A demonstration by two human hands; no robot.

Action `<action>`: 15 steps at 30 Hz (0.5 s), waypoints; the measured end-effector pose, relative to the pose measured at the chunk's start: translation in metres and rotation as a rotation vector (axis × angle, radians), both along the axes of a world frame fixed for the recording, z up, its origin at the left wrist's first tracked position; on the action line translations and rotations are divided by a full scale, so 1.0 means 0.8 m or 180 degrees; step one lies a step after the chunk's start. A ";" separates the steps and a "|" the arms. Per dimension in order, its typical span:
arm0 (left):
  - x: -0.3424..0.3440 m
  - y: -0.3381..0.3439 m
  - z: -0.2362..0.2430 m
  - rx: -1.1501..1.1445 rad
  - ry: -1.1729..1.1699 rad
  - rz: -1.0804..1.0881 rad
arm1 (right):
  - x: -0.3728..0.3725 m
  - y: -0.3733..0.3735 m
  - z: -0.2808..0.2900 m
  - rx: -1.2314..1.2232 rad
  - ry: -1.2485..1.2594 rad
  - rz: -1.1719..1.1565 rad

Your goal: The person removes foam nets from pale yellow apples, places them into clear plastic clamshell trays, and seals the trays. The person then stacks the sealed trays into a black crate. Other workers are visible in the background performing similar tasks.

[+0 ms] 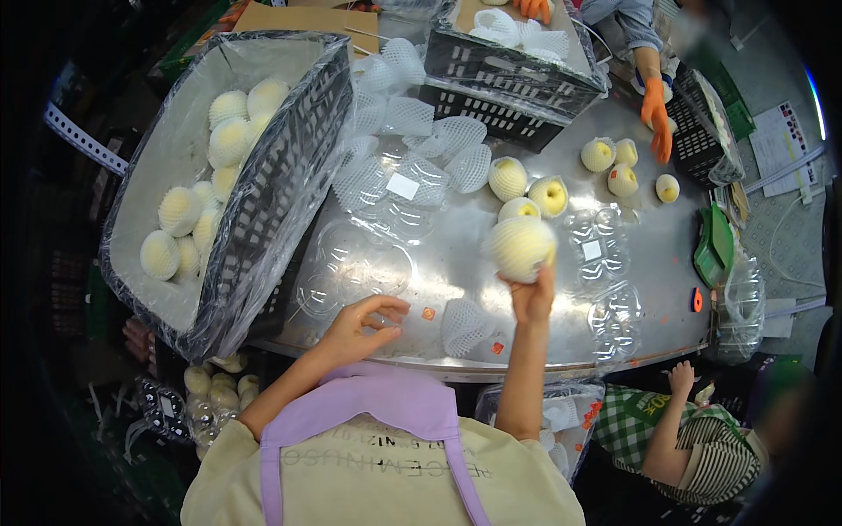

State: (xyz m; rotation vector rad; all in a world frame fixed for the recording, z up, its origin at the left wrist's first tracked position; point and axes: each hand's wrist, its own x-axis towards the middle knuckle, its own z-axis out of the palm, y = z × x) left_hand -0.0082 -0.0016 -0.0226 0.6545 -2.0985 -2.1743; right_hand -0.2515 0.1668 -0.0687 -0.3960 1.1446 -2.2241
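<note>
My right hand (533,302) is closed round the underside of a pale yellow round fruit in a white foam net (521,245), raised over the metal table. Just beyond it sits a group of similar netted fruits (509,179), partly hidden by the held one. My left hand (364,323) hovers over the table's near edge, fingers apart and curved, with nothing in it. Close to that hand lies a clear plastic clamshell tray (351,272). Between my hands are an empty foam net (465,326) and small orange-red stickers (429,313).
A plastic-lined crate of netted fruits (219,131) stands at left. Foam nets (408,118) lie beside it. Black crates (509,79) are stacked at the back. A co-worker's orange-gloved hand (655,114) reaches in at far right; another person (693,438) is at lower right.
</note>
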 end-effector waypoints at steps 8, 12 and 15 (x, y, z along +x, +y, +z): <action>0.029 -0.037 0.084 -0.0649 -0.0076 -0.0067 | -0.263 0.000 0.010 0.0849 0.0021 -0.1403; 0.078 -0.077 0.166 -0.0858 0.0342 -0.0909 | -0.406 0.041 -0.072 0.0957 -0.0718 -0.1150; 0.112 -0.093 0.218 -0.0846 0.0614 -0.0415 | -0.461 0.046 -0.116 0.0784 -0.1693 -0.1505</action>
